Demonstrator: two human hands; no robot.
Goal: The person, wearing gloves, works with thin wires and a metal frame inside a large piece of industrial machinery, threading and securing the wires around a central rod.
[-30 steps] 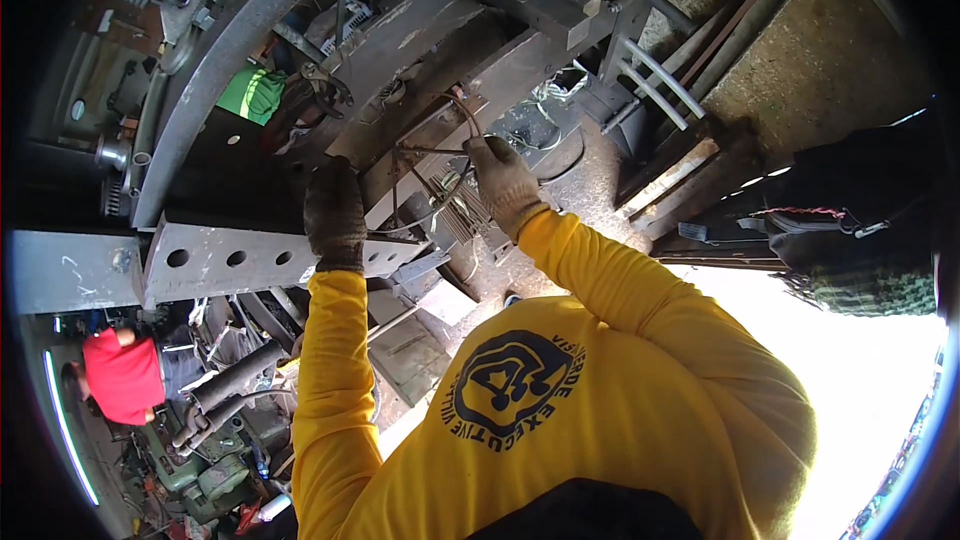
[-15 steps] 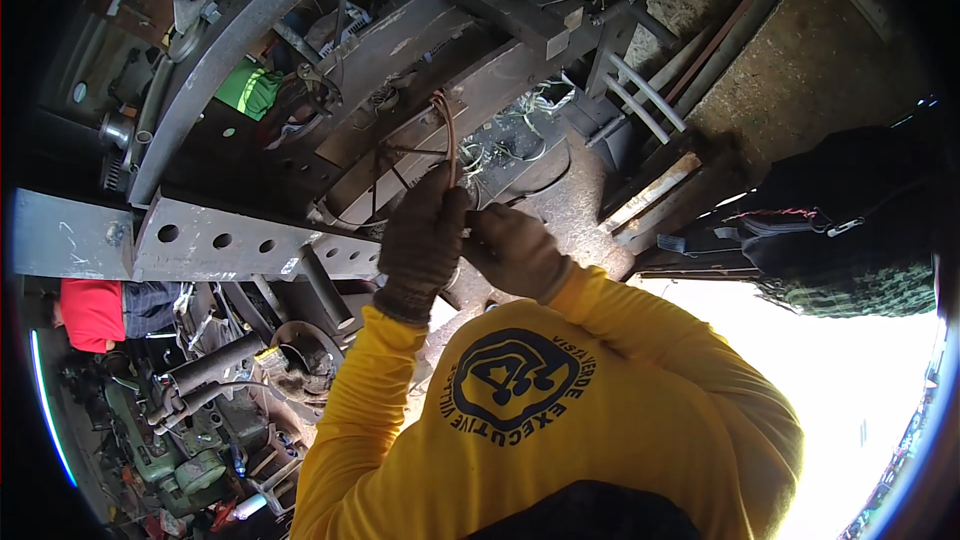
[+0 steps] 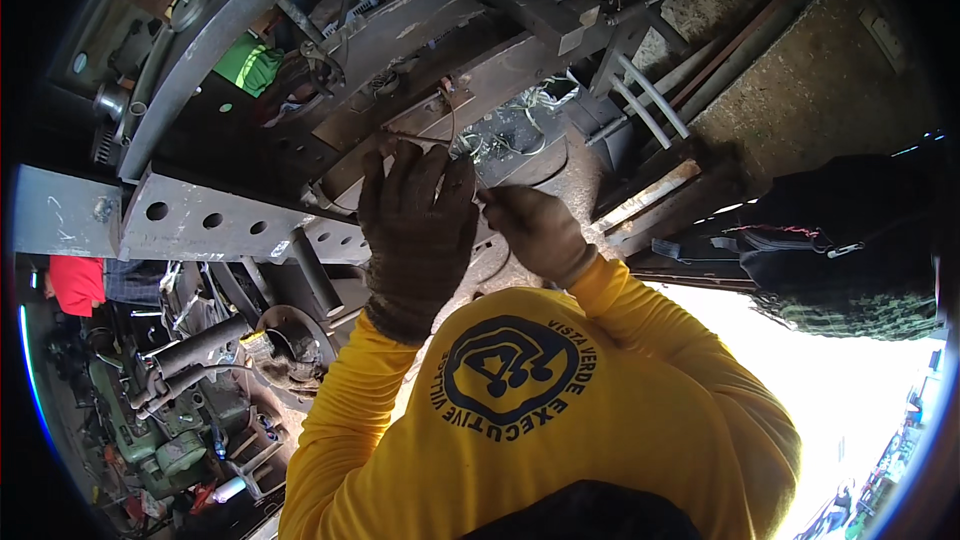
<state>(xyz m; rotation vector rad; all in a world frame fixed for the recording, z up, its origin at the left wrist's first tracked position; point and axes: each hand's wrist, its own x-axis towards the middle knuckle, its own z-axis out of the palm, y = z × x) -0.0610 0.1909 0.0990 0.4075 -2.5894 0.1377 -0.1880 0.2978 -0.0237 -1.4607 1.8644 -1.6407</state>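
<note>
My left hand, in a dark knitted work glove, is raised with its fingers stretched out and slightly apart. A thin brown wire runs down from a small rusty fitting on a steel beam to just beside those fingertips. Close by on the right, my gloved right hand is closed, thumb and fingers pressed together and pointing at the left hand. What its fingertips pinch is too small to make out. A dark rod crosses just above the left fingers.
A flat steel bar with round holes spans the left side. Above it curves a large steel arc. Metal rods jut out at right, near a black bag. Machinery crowds the lower left, by a person's red garment.
My left hand has let go of the looped brown wire and spread its fingers. My right hand has moved slightly right, still closed. The view has shifted a little.
</note>
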